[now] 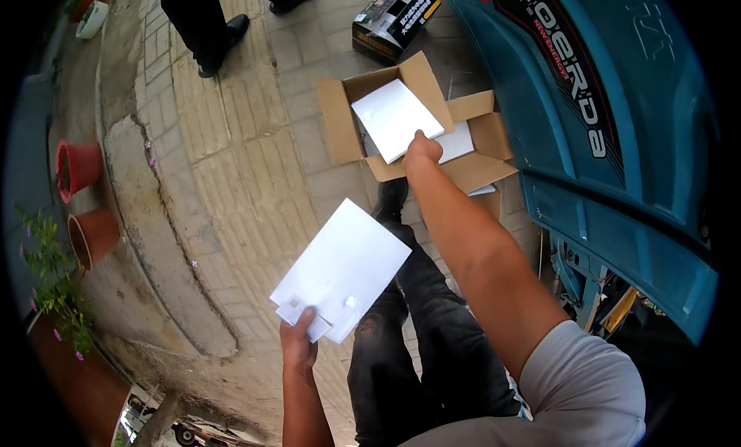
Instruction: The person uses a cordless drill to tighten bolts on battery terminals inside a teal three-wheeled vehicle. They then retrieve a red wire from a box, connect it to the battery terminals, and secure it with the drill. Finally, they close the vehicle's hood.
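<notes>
My left hand (297, 345) is closed on some flat white sheets (346, 262), thumb on top; a smaller whitish slip (292, 309) lies under that thumb. Stretched forward, my right hand (422, 150) pinches the near right corner of a thick white rectangular slab (395, 116), a flat box or a stack of paper; I cannot tell which. That slab lies tilted over the mouth of an open cardboard box (337, 123). Against its right side stands a second open cardboard box (492, 135) with a white flat item (458, 143) inside.
A black printed carton (394, 22) sits on the paving beyond the boxes. To the right rises a teal vehicle panel (525, 99). Another person's legs (197, 18) stand at the far left. Flowerpots (81, 169) and a flowering plant (58, 277) line the left side.
</notes>
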### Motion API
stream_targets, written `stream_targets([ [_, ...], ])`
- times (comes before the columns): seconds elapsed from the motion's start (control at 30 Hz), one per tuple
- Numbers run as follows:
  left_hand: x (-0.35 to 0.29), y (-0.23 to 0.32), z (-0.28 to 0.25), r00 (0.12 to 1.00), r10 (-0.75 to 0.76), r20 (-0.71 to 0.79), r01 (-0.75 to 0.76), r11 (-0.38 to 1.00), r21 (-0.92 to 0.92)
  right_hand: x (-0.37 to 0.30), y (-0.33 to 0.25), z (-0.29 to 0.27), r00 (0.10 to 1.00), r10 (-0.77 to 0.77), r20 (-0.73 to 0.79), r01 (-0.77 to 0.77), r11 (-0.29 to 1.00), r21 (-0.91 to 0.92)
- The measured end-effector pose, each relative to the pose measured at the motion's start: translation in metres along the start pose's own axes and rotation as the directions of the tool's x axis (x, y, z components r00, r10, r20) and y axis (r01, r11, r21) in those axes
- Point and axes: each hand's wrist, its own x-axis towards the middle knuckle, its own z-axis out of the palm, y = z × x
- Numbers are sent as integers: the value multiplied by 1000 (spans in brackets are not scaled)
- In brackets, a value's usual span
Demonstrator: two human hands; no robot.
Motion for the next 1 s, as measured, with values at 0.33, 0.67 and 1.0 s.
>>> stream_targets([
  [0.33, 83, 59, 113, 997, -78, -1, 77, 992, 99, 15, 3, 2, 805, 551, 219, -526, 834, -166],
  [0.67, 184, 107, 169, 994, -111, -22, 112, 932, 345, 39, -44, 1, 735, 598, 320, -147, 600, -786],
  [1.0, 222, 132, 179, 938, -336, 81, 239, 800, 550, 77, -48, 89, 467, 307, 829, 884, -169, -435],
])
